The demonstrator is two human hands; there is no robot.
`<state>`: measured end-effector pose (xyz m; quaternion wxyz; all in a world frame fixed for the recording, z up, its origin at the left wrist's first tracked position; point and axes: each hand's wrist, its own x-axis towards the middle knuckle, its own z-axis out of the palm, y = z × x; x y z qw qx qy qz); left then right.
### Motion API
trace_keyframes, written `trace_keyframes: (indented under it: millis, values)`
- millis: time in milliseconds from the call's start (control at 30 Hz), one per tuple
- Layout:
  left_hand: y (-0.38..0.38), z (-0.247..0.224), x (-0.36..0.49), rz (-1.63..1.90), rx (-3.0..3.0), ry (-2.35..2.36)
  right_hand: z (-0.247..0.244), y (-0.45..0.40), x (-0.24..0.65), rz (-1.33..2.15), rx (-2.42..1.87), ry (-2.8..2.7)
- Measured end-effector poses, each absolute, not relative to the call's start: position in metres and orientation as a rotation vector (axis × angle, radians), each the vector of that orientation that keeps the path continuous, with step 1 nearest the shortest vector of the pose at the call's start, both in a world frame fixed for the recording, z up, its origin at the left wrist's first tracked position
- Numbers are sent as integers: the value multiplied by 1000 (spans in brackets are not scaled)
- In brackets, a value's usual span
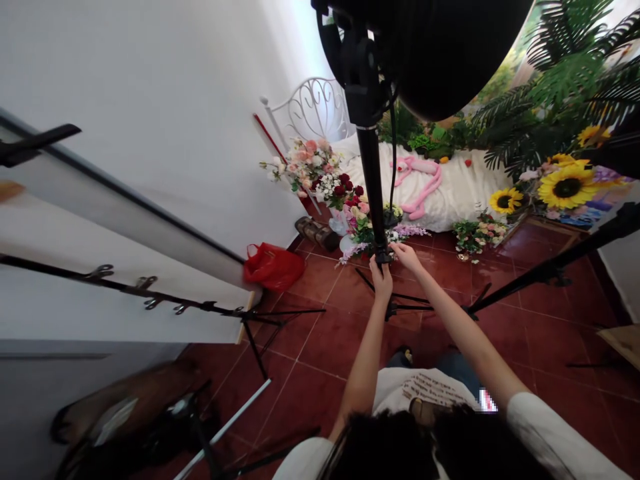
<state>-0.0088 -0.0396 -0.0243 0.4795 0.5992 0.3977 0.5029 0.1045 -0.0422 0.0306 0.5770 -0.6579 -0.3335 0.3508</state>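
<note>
A black light stand [371, 180] rises in front of me, with a large dark lamp head [445, 53] on top and a cable [393, 147] hanging beside its pole. Low on the pole, my left hand [383, 281] grips the stand from below at a collar [383, 256]. My right hand [408, 257] is closed at the right side of the same collar, its fingertips pinched together. Whatever small part of the stand lies between those fingertips is mostly hidden.
Legs of another black stand [260, 327] spread on the tiled floor [310, 347] at left, near a red bag [274, 265]. Flowers [357, 220] stand behind the pole, before a white-draped bed [455, 193]. A slanting black pole [555, 267] crosses at right.
</note>
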Motion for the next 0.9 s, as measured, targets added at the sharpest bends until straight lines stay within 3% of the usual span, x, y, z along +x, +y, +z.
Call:
trace_keyframes:
  millis: [900]
  values:
    - [-41,-25,-2,1253,1526,1061,19,-40,95,1391,-1062,-451]
